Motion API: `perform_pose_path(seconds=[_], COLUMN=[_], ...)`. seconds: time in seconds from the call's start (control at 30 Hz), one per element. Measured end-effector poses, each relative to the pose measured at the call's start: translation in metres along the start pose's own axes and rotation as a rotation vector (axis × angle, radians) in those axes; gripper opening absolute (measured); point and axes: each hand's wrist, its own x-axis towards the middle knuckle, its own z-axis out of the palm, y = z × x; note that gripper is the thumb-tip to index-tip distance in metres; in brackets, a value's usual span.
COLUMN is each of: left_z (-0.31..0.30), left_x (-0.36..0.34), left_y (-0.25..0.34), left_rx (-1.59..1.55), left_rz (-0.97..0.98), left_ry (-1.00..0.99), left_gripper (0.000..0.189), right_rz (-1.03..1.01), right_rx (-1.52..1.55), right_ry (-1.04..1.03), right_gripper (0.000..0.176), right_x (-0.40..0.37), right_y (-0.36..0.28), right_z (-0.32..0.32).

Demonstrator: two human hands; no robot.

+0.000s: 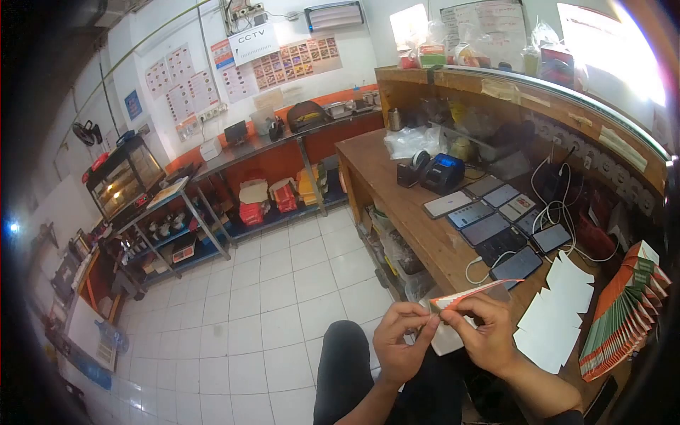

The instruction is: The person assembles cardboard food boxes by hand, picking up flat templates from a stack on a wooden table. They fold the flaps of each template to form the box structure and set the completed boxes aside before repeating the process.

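A thin piece of folded cardboard (473, 290), orange and white with a greenish part, is held up in front of my lap and seen almost edge-on. My right hand (487, 334) is closed on it, thumb below and fingers along its side. The fingertips of my left hand (402, 343) pinch its left end. Beside my right hand, flat white cardboard blanks (556, 312) with notched edges lie on the wooden table. Further right stands a fanned stack of folded orange-and-green cartons (620, 319).
Several phones (485, 227) lie on the wooden table (368, 152), with white charging cables (559, 202) around them. Behind these sit a black card-reader-like device (443, 173) and clear plastic bags (414, 142). A steel counter (248, 149) runs along the far wall over the tiled floor (269, 297).
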Motion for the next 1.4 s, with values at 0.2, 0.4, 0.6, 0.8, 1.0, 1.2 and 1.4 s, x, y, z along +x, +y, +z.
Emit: perform_pose_path(seconds=[0.2, 0.4, 0.6, 0.8, 1.0, 1.2, 1.4], left_z=[0.001, -0.003, -0.004, -0.006, -0.006, -0.005, -0.001], left_x=[0.003, 0.005, 0.003, 0.006, 0.005, 0.005, 0.002], left_y=[0.0, 0.004, 0.003, 0.006, 0.014, 0.011, 0.014], left_rx=[-0.01, -0.027, -0.013, 0.123, 0.081, 0.102, 0.141], left_rz=[-0.01, 0.001, -0.018, 0.04, 0.003, 0.022, 0.023], left_ry=[-0.019, 0.017, -0.011, -0.02, -0.015, 0.009, 0.017], left_gripper=[0.012, 0.012, 0.012, 0.01, 0.012, 0.013, 0.014], right_rz=[0.108, 0.246, 0.128, 0.13, 0.284, 0.372, 0.173], right_rx=[0.038, 0.304, 0.095, 0.112, 0.416, 0.464, 0.31], right_ry=[-0.043, -0.056, -0.059, -0.061, -0.123, -0.12, -0.136], right_gripper=[0.013, 0.015, 0.017, 0.016, 0.02, 0.02, 0.019], right_x=[0.002, 0.0, 0.001, -0.002, -0.002, -0.003, -0.002], right_y=[-0.004, 0.0, -0.004, 0.004, 0.003, 0.001, -0.003], right_z=[-0.003, -0.002, -0.002, 0.001, -0.001, 0.001, -0.004])
